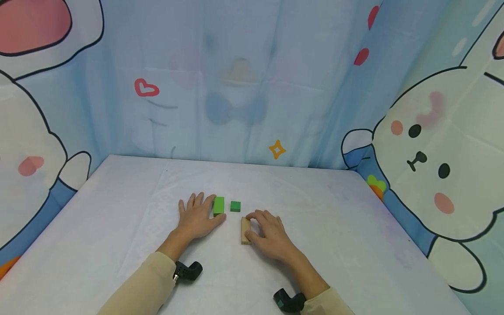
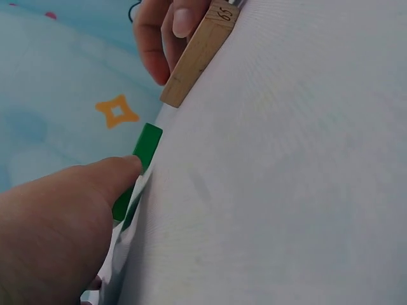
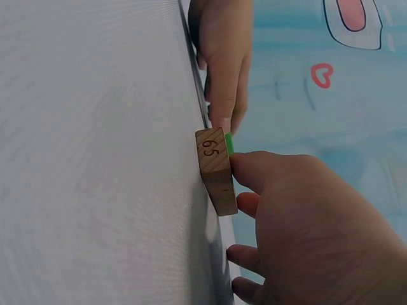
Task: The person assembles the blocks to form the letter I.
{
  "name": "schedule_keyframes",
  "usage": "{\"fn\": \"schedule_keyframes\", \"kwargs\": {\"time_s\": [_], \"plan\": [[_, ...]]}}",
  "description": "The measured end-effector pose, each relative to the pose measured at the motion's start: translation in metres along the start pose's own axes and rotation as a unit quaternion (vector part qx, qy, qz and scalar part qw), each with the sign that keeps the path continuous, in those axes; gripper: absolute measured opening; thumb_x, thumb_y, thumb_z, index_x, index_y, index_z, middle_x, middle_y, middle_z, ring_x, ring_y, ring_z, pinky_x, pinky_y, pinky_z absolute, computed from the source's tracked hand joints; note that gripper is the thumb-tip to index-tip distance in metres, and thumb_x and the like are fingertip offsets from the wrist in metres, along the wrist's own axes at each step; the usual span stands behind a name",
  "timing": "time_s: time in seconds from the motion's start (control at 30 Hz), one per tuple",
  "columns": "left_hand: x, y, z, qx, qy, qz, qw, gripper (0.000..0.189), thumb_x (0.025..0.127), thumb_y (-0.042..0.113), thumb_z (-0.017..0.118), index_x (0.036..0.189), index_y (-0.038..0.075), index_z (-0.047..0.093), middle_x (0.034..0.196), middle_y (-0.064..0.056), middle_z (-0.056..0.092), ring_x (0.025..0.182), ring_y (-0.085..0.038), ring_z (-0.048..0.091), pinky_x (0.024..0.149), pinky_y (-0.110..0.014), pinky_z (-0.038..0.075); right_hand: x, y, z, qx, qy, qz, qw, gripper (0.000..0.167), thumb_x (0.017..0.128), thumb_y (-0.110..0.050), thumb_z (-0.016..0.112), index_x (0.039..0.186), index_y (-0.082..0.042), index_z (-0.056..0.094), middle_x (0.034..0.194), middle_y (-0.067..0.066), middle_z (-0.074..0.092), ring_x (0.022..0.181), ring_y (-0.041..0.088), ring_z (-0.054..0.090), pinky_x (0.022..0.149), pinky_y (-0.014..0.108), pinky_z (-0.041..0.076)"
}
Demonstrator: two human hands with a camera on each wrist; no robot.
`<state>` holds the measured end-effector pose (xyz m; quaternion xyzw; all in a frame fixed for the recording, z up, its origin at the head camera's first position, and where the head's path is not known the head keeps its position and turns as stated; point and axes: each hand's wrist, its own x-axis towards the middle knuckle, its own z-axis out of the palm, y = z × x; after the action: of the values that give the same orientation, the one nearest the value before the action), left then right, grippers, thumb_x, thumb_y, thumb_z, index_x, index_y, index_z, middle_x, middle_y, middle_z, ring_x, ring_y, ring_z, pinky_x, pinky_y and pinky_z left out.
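In the head view the left hand [image 1: 197, 221] rests on the table with fingers spread. Its index fingertip touches a light green block [image 1: 218, 204], and its thumb lies along the block's near end. The left wrist view shows that thumb in front of green [image 2: 149, 141]. A small dark green block [image 1: 235, 206] lies just to the right, apart from both hands. With curved thumb and index finger, the right hand [image 1: 272, 236] holds a plain wooden block [image 1: 245, 231] at its far end and right side. The number 65 marks the wooden block's near end [image 3: 211, 149].
A white cloth covers the table [image 1: 338, 245]. Behind it hangs a blue curtain [image 1: 177, 122] with cartoon animals. Black cameras are strapped to the left wrist [image 1: 188, 271] and right wrist [image 1: 289, 302].
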<state>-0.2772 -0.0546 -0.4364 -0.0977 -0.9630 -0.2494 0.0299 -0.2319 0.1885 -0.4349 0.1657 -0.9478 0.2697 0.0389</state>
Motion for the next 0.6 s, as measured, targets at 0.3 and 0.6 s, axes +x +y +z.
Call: {"fn": "schedule_keyframes", "kwargs": {"time_s": [0.3,0.6], "plan": [[-0.0030,0.0029,-0.0012,-0.008,-0.004,-0.001,1.0000,0.075,0.097,0.056,0.061,0.157,0.015,0.043,0.164,-0.026,0.032,0.155,-0.052,0.020,0.119,-0.076,0.006,0.0006,-0.0021,-0.0002,-0.011,0.006,-0.005,0.9999,0.035,0.099,-0.030,0.066,0.132,-0.019,0.062,0.145,0.011,0.058,0.144,0.033,0.045,0.121,0.066,0.024],[-0.0078,0.0063,-0.0041,-0.029,0.004,0.003,0.9996,0.075,0.098,0.052,0.063,0.157,0.012,0.042,0.162,-0.026,0.036,0.154,-0.052,0.023,0.120,-0.075,0.008,0.0008,0.0008,0.0017,-0.010,0.008,-0.007,0.9999,0.036,0.099,-0.032,0.066,0.132,-0.020,0.062,0.147,0.011,0.057,0.147,0.033,0.043,0.121,0.069,0.021]]}}
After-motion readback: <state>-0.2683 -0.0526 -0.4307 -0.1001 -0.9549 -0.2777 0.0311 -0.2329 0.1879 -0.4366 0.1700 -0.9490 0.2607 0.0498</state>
